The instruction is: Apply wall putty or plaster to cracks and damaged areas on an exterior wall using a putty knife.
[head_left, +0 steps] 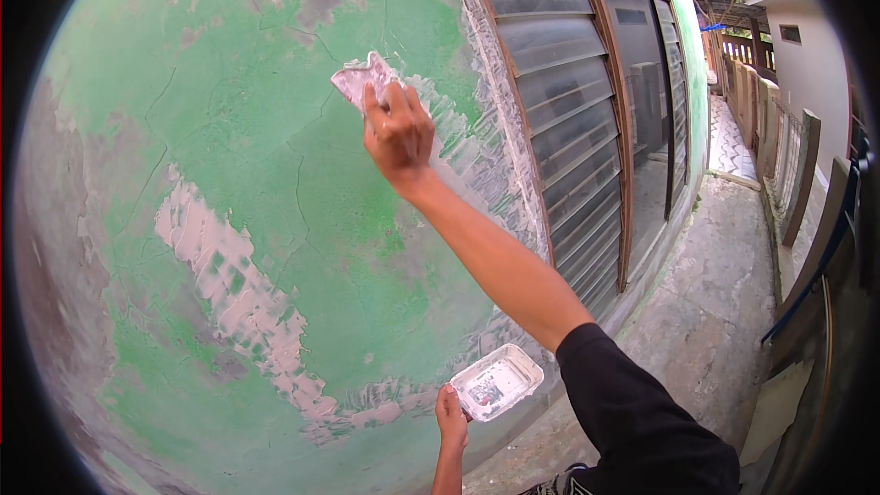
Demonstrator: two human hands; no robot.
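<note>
My right hand [400,128] is closed round a flat, putty-smeared scraper [360,81], held against the green wall [339,211] at its upper part. My arm stretches up to it, in a black short sleeve. Beside the hand, pale putty streaks [458,142] run down along the window frame. Lower down, my left hand [451,417] grips the edge of a white rectangular plastic tub [498,383]. Pale residue coats the inside of the tub. On the lower left of the wall, a thick band of putty [220,266] slants down to the right.
Right of the wall patch is a louvred glass window [559,101] in a brown wooden frame. A narrow concrete path [715,302] runs along the house. Fence posts [802,174] and leaning boards [779,408] line its right side. Cracks and bare grey patches mark the wall.
</note>
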